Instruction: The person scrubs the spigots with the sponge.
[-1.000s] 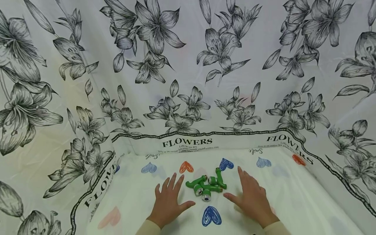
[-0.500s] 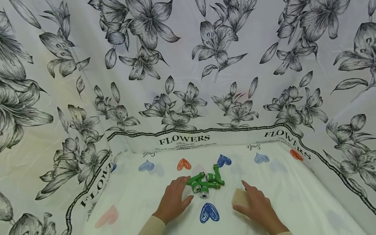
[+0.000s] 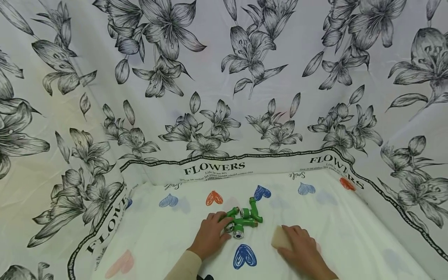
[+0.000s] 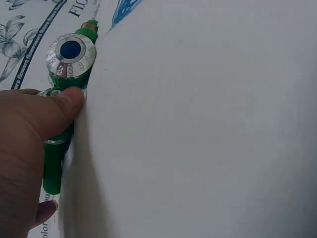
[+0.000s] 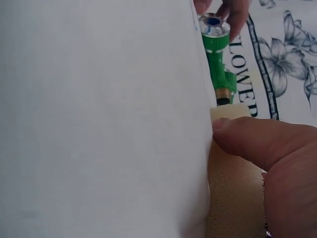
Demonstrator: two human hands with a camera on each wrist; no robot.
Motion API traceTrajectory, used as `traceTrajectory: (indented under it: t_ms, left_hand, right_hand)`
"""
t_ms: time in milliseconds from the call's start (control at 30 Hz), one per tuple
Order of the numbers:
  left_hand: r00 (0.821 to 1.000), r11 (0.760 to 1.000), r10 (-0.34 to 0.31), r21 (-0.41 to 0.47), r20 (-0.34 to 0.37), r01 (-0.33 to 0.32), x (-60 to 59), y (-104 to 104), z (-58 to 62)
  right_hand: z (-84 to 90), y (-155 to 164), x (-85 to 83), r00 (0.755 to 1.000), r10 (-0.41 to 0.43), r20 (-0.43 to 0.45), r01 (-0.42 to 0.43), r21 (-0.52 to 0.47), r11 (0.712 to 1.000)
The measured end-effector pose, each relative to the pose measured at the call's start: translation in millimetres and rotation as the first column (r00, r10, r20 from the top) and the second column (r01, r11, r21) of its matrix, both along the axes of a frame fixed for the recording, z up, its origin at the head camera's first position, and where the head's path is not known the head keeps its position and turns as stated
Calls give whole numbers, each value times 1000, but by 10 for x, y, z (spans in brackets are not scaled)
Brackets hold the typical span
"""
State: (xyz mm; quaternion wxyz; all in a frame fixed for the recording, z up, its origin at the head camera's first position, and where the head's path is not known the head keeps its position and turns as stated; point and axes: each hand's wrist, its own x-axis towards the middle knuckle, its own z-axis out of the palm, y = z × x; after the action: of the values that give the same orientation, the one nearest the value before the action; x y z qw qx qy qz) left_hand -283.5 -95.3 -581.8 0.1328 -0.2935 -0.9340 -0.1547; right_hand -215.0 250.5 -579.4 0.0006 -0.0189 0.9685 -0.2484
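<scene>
Three green taps with silver knobs lie in a cluster on the white cloth in the head view: a left tap, a middle tap and a right tap. My left hand has its fingers and thumb about the left tap, partly covering it. In the left wrist view its thumb presses by the silver, blue-centred knob. To the right of the cluster, my right hand holds a beige sponge low over or on the cloth; which, I cannot tell. The sponge's far side is hidden.
Under everything is a white cloth printed with hearts. A flower-patterned curtain rises behind and at both sides. A small dark object shows at the bottom edge beside the left sleeve.
My left hand has moved in from beside the cluster and taken hold of the left tap. My right hand, earlier spread, now holds the sponge. The head view has shifted slightly.
</scene>
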Motion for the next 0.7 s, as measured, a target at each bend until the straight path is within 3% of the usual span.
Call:
traceTrajectory:
  t_ms: [267, 467, 700]
  left_hand:
    - [1000, 1000, -9, -29, -27, 8, -102, 31, -22]
    - [1000, 1000, -22, -14, 14, 22, -127, 44, -4]
    - [1000, 998, -21, 64, -2, 21, -126, 79, -8]
  right_hand:
    - [-60, 14, -13, 999, -26, -34, 24, -39, 999]
    - [-85, 13, -23, 998, -56, -25, 54, -57, 997]
    - [-83, -17, -19, 997, -73, -3, 73, -59, 996]
